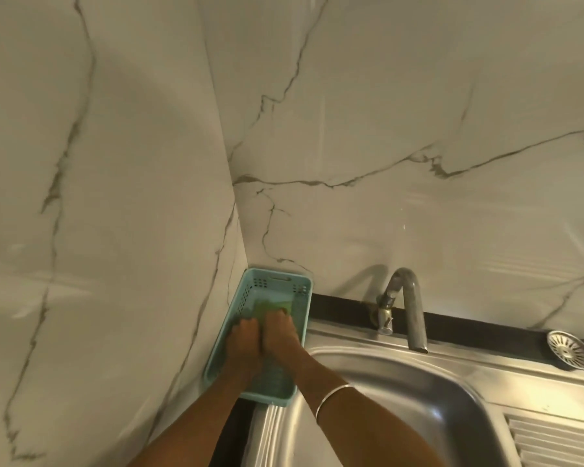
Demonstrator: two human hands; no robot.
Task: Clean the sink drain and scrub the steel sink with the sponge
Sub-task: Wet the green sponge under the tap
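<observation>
Sponge (272,307) in teal basket (250,291) (corner), both hands on it; strainer (568,349) on ledge.

The steel sink (402,399) is brushed stainless metal with a soft satin sheen, smooth in the basin and pressed into ridges on the draining board at the right. The tap (408,308) is dull grey metal, streaked and less bright than the sink. The drain strainer (568,349) is shiny slotted metal, lying on a matt black strip (469,320) of counter. The basket (267,288) is pale teal plastic, smooth with perforated walls. The sponge (270,306) inside it looks green, coarse and matt. The wall panels (351,129) look like glossy white marble-patterned stone or tile with grey veins. A thin bangle (331,397) on the right wrist is polished metal.
</observation>
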